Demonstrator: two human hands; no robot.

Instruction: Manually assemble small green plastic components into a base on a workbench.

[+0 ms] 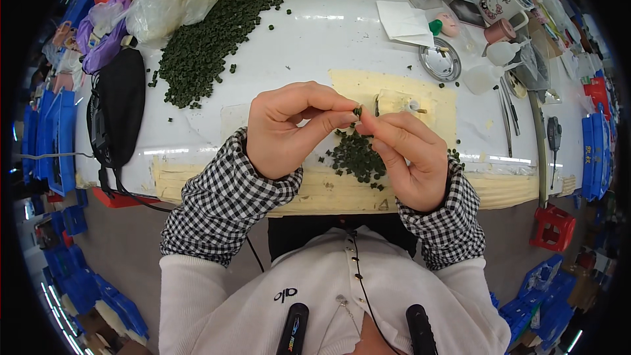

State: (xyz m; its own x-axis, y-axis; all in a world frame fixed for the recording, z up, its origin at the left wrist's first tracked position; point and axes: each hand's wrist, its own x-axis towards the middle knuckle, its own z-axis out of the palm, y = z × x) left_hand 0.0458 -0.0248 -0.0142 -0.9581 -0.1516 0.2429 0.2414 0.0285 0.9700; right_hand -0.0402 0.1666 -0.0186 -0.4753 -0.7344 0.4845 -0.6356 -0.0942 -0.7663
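Observation:
Above the table's front part my two hands meet fingertip to fingertip. My left hand [282, 125] pinches a tiny dark green piece [357, 111] between thumb and forefinger. From the other side the fingers of my right hand [411, 154] close in on the same piece; whether they grip it or only touch it is too small to tell. Just below them lies a small heap of dark green pieces [357, 156], partly covered by my right hand. A much larger pile of like pieces [210, 39] spreads over the table at the far left.
Beyond my right hand a small cream block with a white peg [412, 105] sits on yellowish paper [355, 82]. A round metal dish [439, 60], tweezers [505, 115] and a mug [503, 3] are at the right. A black bag [121, 108] and plastic bags [158, 13] lie left.

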